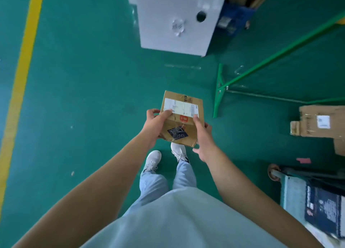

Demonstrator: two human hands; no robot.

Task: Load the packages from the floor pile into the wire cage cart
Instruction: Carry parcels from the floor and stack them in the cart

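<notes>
**Head view: small carton held in both hands above the green floor**

Head camera looks straight down, and a small brown cardboard package (182,120) is up off the floor, held in front of the person at about waist height. Left hand (155,125) grips its left edge, thumb pressed on the white shipping label (182,107), fingers curled round the side. Right hand (202,135) clamps the right edge, thumb on top near the label's corner, fingers wrapped underneath. An orange sticker (183,119) and a dark printed patch show on the top face. Directly below the package, two white sneakers (153,160) stand on the green floor (84,98).

Off to the right, the green frame of the wire cage cart (218,91) stands close by, its mesh faint against the floor. More brown cartons (321,122) lie on the floor at the right edge. Ahead sits a large white box (175,18) with a round hole, and a yellow line (22,70) runs along the left.
</notes>
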